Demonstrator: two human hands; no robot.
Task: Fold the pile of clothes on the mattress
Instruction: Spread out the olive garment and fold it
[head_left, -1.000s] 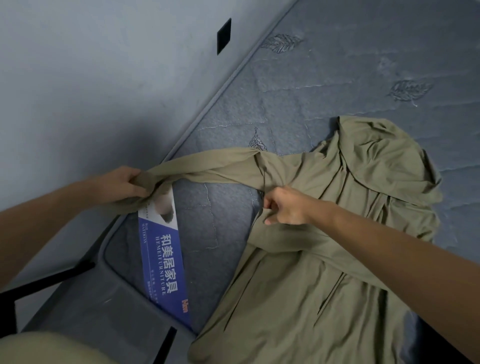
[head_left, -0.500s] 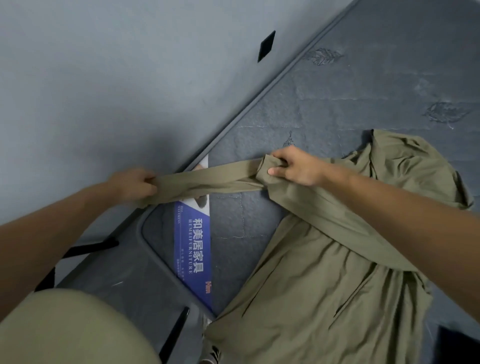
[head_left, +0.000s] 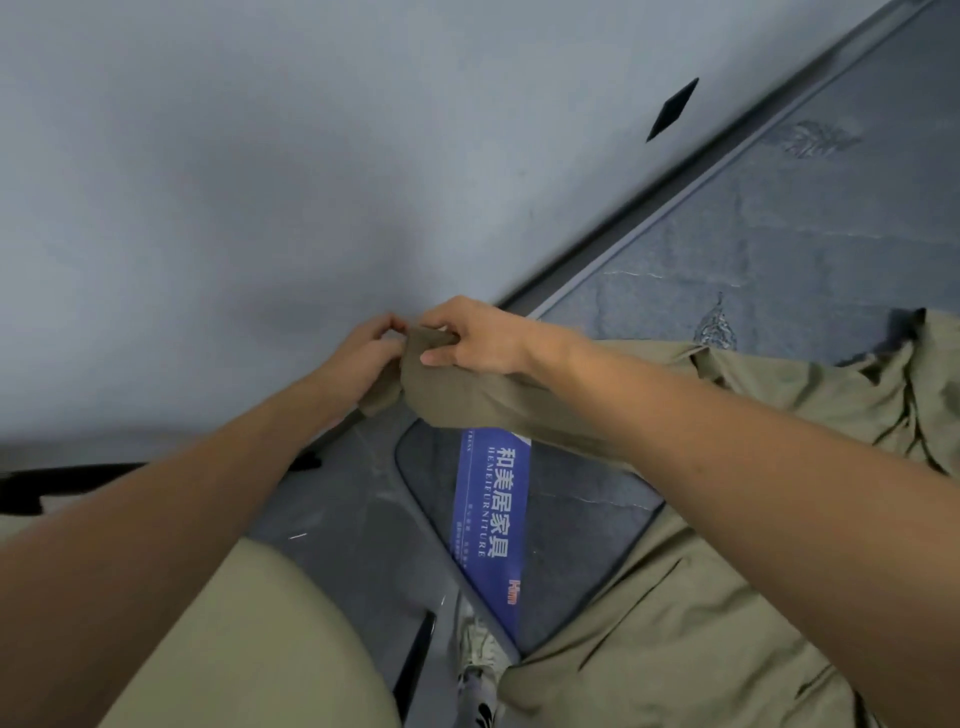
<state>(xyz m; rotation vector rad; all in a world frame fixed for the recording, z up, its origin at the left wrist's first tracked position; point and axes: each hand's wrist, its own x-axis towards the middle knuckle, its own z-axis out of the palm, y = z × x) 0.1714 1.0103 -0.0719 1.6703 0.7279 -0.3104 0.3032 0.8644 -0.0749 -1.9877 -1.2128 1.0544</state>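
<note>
An olive-green long-sleeved garment (head_left: 701, 623) lies spread over the near corner of the grey mattress (head_left: 810, 249). One sleeve (head_left: 467, 400) is lifted off the mattress toward the wall. My left hand (head_left: 363, 358) pinches the end of that sleeve. My right hand (head_left: 467, 338) grips the same sleeve end right beside it, the two hands almost touching. The rest of the garment stays rumpled on the mattress to the right, partly hidden by my right forearm.
A blue label with white characters (head_left: 491, 514) sits on the mattress corner. A grey wall (head_left: 260, 182) runs close along the mattress's left edge, with a small black square (head_left: 672, 109) on it. My knee in olive trousers (head_left: 249, 649) and a shoe (head_left: 478, 670) show below.
My right hand has slid left along the sleeve from the shoulder to the cuff and now meets my left hand. The view has tilted toward the wall.
</note>
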